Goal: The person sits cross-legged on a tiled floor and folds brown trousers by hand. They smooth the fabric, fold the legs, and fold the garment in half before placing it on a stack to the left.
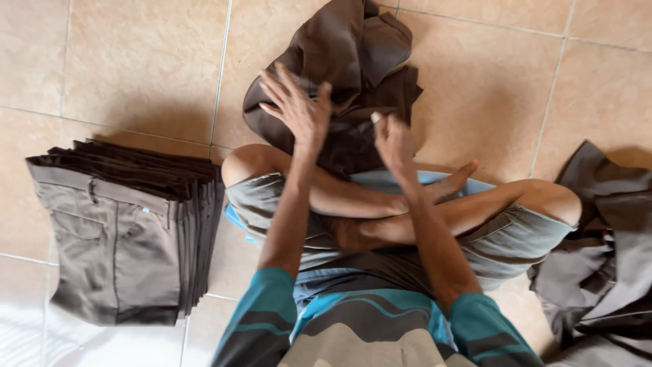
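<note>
Head view: a crumpled brown garment is reached for at 12 o'clock. The left hand is spread open above it; the right hand is loosely curled, empty. Folded trousers are stacked at 9 o'clock; unfolded ones are left at 3 o'clock.

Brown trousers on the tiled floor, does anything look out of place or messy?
The folded stack of brown trousers is tidy. The crumpled brown trousers under both hands lie bunched, and a loose heap of grey-brown garments sprawls unfolded at right.
</note>
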